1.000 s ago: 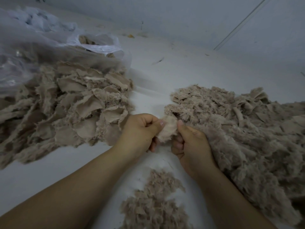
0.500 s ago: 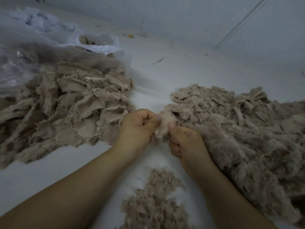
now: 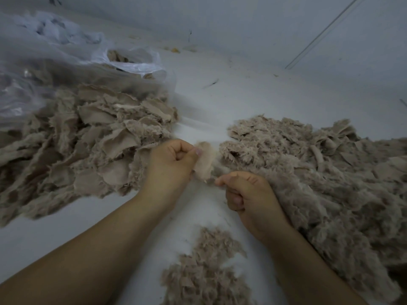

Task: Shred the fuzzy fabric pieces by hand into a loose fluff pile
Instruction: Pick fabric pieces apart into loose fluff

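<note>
Beige fuzzy fabric piece [image 3: 204, 160], pinched by left hand [image 3: 170, 166], right hand [image 3: 248, 194]

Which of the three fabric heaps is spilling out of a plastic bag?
The left heap: its far end lies inside the clear plastic bag. The right heap and small near pile lie bare.

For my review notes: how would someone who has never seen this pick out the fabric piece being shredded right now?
Find the two big tan heaps, the left heap and the right heap. In the gap between them the left hand pinches a small pale piece, with the right hand just below. It alone is lifted, and lighter than the heaps.
</note>
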